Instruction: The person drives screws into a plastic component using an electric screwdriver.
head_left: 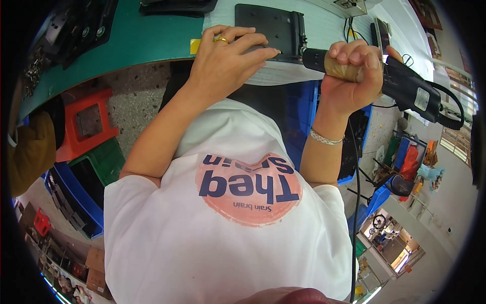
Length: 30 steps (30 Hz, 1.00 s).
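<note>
A black electric screwdriver with tan tape round its grip is in my right hand, the fingers wrapped about the taped part. Its narrow front end points left and meets the right edge of a flat black plastic panel, near small metal parts along that edge. My left hand, with a ring on one finger, lies over the near left part of the panel. Its fingers are stretched out and the index tip rests by the near edge. The exact contact of the screwdriver bit is too small to make out.
The panel lies on white sheeting over a green bench top. More black parts sit at the far left. A cord leaves the screwdriver. A red stool and blue crates stand left; another person's sleeve shows there.
</note>
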Each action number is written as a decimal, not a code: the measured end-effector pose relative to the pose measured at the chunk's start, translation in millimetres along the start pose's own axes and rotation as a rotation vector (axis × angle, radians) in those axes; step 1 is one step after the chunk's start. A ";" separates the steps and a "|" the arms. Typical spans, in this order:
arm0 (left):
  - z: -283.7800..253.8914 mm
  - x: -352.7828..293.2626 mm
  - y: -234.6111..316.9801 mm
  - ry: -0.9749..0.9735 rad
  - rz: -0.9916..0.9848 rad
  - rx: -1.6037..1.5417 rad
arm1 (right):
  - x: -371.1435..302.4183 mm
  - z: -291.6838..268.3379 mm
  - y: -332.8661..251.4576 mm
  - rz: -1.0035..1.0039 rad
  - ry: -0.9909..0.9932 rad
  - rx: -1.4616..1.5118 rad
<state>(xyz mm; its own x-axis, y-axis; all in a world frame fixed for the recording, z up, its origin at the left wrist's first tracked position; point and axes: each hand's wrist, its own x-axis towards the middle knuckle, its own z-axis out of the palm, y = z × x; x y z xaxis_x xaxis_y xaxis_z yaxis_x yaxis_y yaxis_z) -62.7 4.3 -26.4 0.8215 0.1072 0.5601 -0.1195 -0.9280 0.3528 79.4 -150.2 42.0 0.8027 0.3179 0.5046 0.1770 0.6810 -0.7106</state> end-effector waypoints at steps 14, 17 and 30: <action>-1.8 1.2 2.3 -0.018 -0.028 -0.021 | 6.5 4.1 11.6 0.012 -0.130 0.059; -2.7 1.9 2.2 -0.026 -0.030 -0.018 | 7.3 4.7 12.0 0.016 -0.137 0.080; -0.3 0.5 0.9 0.000 -0.026 -0.026 | 23.0 13.3 10.4 0.115 -0.483 -0.102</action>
<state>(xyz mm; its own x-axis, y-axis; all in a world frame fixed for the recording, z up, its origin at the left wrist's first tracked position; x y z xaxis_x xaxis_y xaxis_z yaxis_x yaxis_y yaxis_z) -62.6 3.7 -25.6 0.8247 0.1310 0.5502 -0.1125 -0.9154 0.3865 92.2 -127.1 52.8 0.4697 0.6725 0.5719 0.1767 0.5631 -0.8072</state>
